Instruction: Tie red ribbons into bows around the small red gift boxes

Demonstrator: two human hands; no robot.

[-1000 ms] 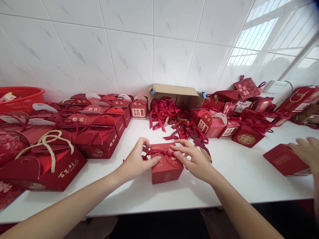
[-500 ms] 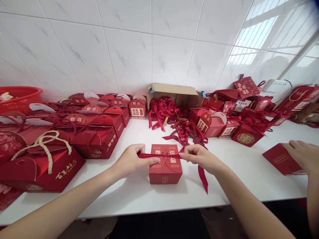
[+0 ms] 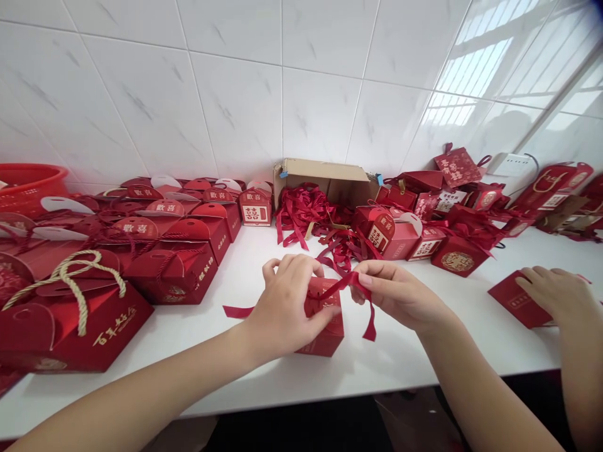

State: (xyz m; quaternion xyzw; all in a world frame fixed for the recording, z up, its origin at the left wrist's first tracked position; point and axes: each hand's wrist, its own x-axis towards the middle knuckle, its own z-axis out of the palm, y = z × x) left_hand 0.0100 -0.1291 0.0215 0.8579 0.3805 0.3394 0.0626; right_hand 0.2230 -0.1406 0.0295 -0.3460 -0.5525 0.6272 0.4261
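A workroom, judging by the white table [image 3: 238,270], massed red boxes [image 3: 166,276], heaped ribbons [image 3: 308,202]

Left hand [image 3: 289,307] arches, thumb extended; the right hand [image 3: 400,293] pinches.

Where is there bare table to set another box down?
Two patches of white table look bare: between the right hand and the box under the co-worker's hand, and between the cream-roped box and the ribbon end beside the left hand. Along the wall it is crowded with boxes and loose ribbons.
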